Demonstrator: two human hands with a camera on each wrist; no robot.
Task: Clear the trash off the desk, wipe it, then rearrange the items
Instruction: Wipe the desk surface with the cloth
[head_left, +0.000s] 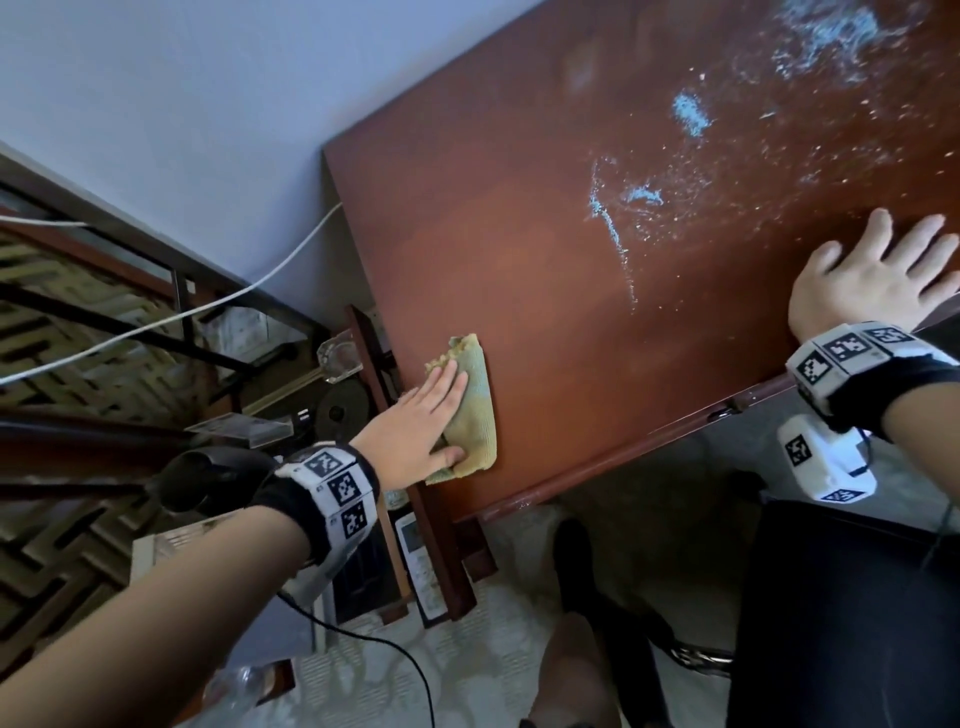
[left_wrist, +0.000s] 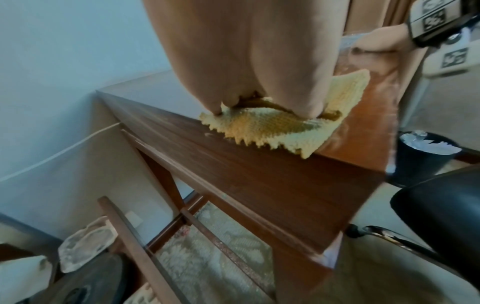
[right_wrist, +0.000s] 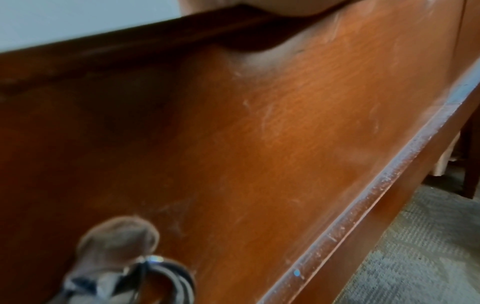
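Note:
A folded yellow-green cloth (head_left: 470, 415) lies near the left end of the reddish wooden desk (head_left: 519, 218). My left hand (head_left: 415, 431) presses flat on the cloth with straight fingers; the left wrist view shows the fingers (left_wrist: 246, 67) bearing down on the cloth (left_wrist: 272, 127). Pale blue-white dust and smears (head_left: 613, 228) cover the desk's right part. My right hand (head_left: 872, 280) lies flat on the desk near its front edge, fingers spread, holding nothing. In the right wrist view only the desk top (right_wrist: 259, 144) and the hand's underside at the top edge show.
A dark bin (left_wrist: 420, 156) with crumpled trash stands on the floor past the desk's far end. A white cable (head_left: 182, 312) runs along the wall at left. A remote control (head_left: 421, 566) and clutter sit beside the desk's left side. A black chair (left_wrist: 441, 216) is close.

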